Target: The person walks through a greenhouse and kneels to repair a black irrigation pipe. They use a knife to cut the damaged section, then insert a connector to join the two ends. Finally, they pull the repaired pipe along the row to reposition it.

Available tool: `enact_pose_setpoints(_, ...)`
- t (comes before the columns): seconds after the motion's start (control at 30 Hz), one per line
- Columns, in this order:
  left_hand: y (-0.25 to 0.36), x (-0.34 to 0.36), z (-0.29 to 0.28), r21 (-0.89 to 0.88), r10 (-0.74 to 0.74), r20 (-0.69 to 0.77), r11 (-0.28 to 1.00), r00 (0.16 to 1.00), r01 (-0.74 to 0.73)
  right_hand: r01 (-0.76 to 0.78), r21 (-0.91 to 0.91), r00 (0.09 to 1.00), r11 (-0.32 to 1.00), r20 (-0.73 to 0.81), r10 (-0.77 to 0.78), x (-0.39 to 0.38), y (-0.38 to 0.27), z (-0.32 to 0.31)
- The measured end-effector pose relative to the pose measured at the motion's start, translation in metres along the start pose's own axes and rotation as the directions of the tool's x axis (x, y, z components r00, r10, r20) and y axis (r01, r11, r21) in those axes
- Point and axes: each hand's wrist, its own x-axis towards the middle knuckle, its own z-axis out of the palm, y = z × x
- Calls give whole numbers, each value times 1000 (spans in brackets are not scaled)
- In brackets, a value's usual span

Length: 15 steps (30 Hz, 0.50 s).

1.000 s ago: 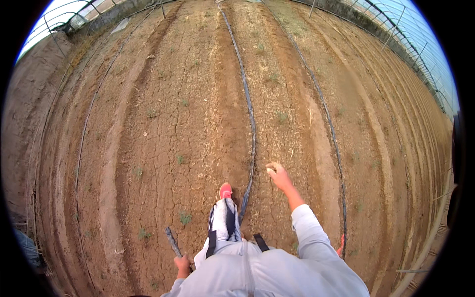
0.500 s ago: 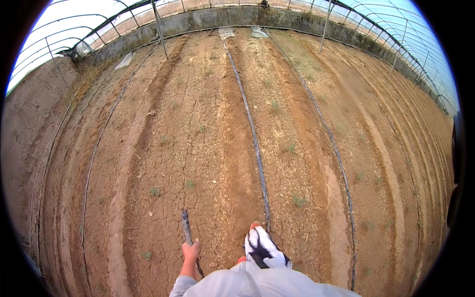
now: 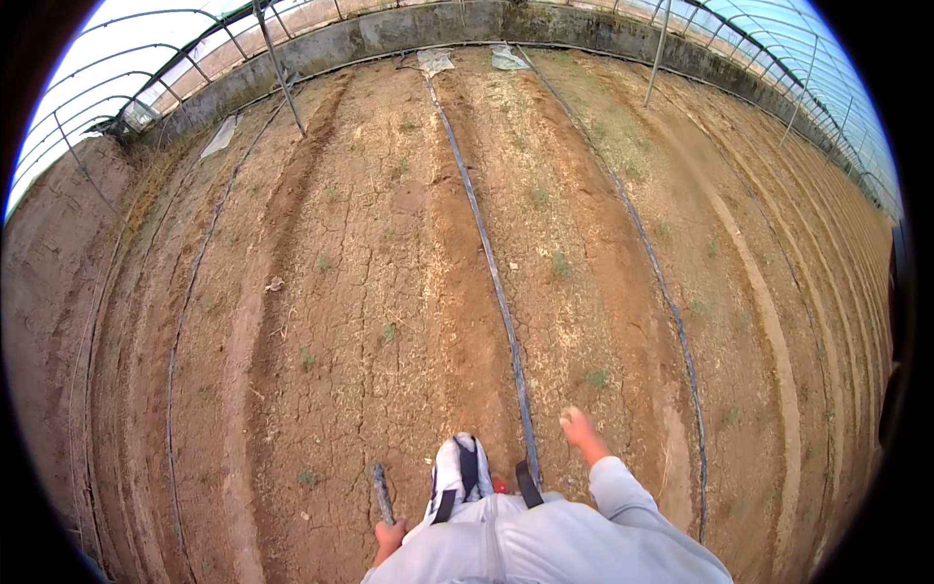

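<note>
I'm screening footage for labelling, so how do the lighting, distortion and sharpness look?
In the head view, the far wall bows and the corners are black; sky at upper left looks washed out; light on the soil seems soft; a hazy patch, perhaps a lens smudge, blurs the upper right; the dark stick reads clearly, but the right hand's fingers are too small to judge.

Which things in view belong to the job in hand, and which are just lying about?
Seemingly part of the job:
mottled dark-grey rod-shaped object, held in the left hand
long, narrow dark-grey strip, near the right hand

Seemingly just lying about:
crumpled whitish plastic-looking sheets, far end
pale flat sheet, far left
</note>
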Motion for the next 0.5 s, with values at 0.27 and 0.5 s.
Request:
enact_pose_setpoints(0.27,140,190,52,33,-81,-100,996,992,85,400,445,898,801,-17,-439,379,-293,-45)
enact_pose_setpoints(0.5,436,407,63,-280,57,61,959,997,-37,-76,-412,782,908,540,311,413,-44,-1)
